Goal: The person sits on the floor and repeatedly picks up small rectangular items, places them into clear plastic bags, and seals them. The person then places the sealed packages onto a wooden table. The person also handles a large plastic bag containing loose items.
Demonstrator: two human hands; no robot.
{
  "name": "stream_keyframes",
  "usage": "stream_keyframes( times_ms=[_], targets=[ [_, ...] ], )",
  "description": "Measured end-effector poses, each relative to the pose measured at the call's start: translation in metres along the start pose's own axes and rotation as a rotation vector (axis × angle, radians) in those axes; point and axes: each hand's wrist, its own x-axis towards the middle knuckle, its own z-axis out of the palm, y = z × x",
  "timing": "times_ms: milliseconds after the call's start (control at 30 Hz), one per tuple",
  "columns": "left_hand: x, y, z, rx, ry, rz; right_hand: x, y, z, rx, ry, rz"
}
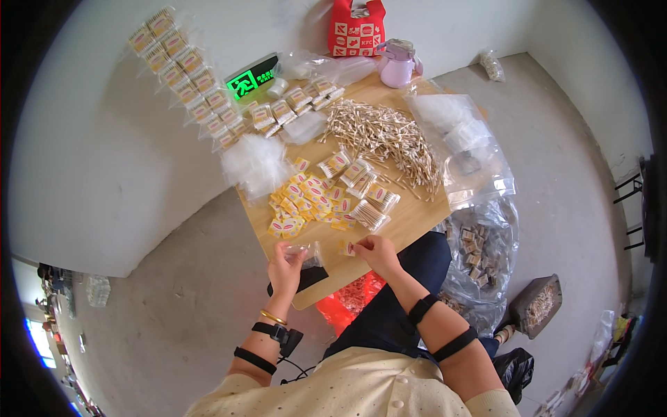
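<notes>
At the table's near edge, my left hand [282, 270] is closed on a small clear plastic bag [312, 256]. To its right, my right hand [379, 254] pinches a small yellow-and-white card [344, 247] between thumb and fingertips. Just beyond both hands lies a loose heap of similar yellow cards [306, 203]. Several clear-wrapped bundles of cotton swabs [372, 215] sit to the right of that heap. Farther back, a big pile of loose cotton swabs [382, 135] spreads over the wooden table [292, 149]. A stack of empty clear bags [255, 165] rests at the left edge.
Packed swab bundles [186, 78] rise in rows at the far left, beside a green-lit exit sign [244, 83]. At the back stand a lilac jug [397, 68] and a red bag [356, 31]. Large plastic bags [479, 156] hang over the right edge; a swab-filled bin [538, 306] is on the floor.
</notes>
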Motion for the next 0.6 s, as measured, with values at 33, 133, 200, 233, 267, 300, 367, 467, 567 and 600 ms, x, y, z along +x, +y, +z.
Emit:
stream_keyframes(
  times_ms=[33,133,200,233,267,300,367,467,567,600],
  targets=[
    [-0.005,0.002,-0.001,0.213,0.122,0.123,0.002,0.003,0.003,-0.029,0.020,-0.008],
    [-0.011,-0.001,0.001,0.450,0.081,0.460,0.002,-0.005,0.004,-0.213,0.028,-0.089],
    [-0.015,-0.005,0.009,0.465,-0.088,0.561,-0.008,-0.019,-0.006,-0.461,-0.022,-0.214],
    [-0.020,-0.006,0.014,0.473,-0.173,0.556,-0.011,-0.014,-0.003,-0.543,-0.049,-0.369],
    [-0.024,-0.007,0.020,0.477,-0.265,0.559,-0.019,-0.009,0.001,-0.626,-0.069,-0.517],
    [-0.025,-0.015,0.026,0.522,-0.308,0.532,-0.023,-0.005,0.003,-0.708,-0.091,-0.665],
    [-0.026,-0.019,0.030,0.542,-0.300,0.523,-0.025,-0.001,0.004,-0.739,-0.066,-0.722],
    [-0.033,-0.013,0.032,0.579,-0.287,0.455,-0.019,-0.006,0.002,-0.831,-0.010,-0.721],
    [-0.039,-0.008,0.044,0.544,-0.221,0.354,-0.004,-0.021,-0.010,-0.820,0.036,-0.655],
    [-0.040,-0.008,0.048,0.520,-0.194,0.317,0.000,-0.027,-0.015,-0.794,0.045,-0.628]
  ],
)
